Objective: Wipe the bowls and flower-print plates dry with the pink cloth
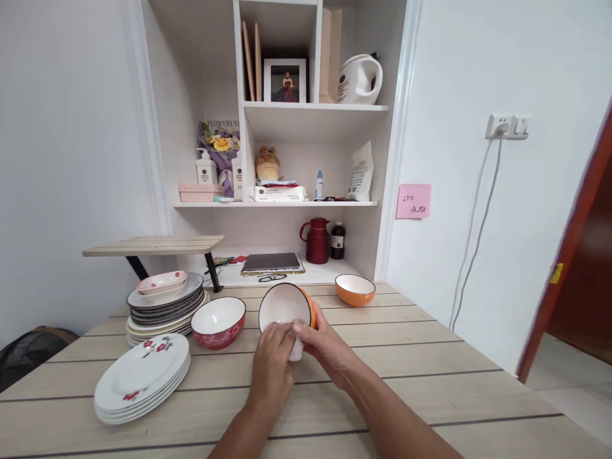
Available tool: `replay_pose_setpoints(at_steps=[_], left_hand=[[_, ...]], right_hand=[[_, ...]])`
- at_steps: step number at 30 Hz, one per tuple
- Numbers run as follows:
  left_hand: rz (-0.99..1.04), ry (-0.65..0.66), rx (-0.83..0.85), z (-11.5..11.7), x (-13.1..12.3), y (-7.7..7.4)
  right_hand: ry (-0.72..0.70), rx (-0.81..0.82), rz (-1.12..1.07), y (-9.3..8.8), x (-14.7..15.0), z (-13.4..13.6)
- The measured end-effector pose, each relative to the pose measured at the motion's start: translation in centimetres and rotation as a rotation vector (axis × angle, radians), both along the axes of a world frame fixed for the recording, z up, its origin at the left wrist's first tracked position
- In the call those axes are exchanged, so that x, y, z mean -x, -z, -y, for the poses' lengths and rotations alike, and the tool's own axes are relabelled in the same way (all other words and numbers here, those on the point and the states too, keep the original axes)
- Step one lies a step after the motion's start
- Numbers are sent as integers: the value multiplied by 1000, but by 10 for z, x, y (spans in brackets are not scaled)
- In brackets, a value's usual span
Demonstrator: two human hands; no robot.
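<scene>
Tilted up off the table, an orange bowl with a white inside and dark rim [282, 306] faces toward me. My right hand [327, 344] grips it by its right side, thumb at the rim. Fingers of my left hand [273, 363] reach over the near rim, closed on a crumpled white cloth or tissue [297, 349]; most of it is hidden. To the left stands a red bowl [218, 324] with a white inside. A second orange bowl [354, 292] rests upright farther back on the right.
White plates with red flowers [143, 376] lie stacked at front left. Behind them, a taller stack of plates [165, 306] carries small pink-dotted dishes [162, 282]. A small raised wooden shelf [153, 245], glasses [272, 277], a laptop [271, 261] and a red jug [316, 241] are behind.
</scene>
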State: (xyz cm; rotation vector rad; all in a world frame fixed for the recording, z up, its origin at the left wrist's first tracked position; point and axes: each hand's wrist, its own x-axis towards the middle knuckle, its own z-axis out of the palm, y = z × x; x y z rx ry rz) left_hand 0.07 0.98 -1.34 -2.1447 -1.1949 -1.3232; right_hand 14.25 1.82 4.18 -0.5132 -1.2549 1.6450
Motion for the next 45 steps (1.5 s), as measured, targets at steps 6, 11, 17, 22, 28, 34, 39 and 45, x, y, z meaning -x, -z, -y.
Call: replay_pose_setpoints(at_steps=[6, 11, 17, 22, 28, 34, 39, 45], left_hand=[[0, 10, 2, -1, 0, 1], [2, 15, 17, -1, 1, 1], [6, 22, 45, -4, 3, 4], [6, 17, 106, -7, 7, 8], [5, -1, 112, -8, 9, 11], [-7, -10, 118, -8, 8, 11], [-33, -19, 127, -9, 8, 11], [-64, -11, 141, -6, 10, 9]], right_hand=[[0, 11, 13, 0, 0, 0], [30, 36, 42, 1, 1, -1], [-7, 20, 36, 6, 1, -5], [-76, -21, 16, 12, -2, -12], [-105, -30, 28, 19, -4, -21], [-51, 24, 49, 19, -2, -21], [-34, 40, 35, 20, -1, -21], [-60, 29, 16, 23, -1, -23]])
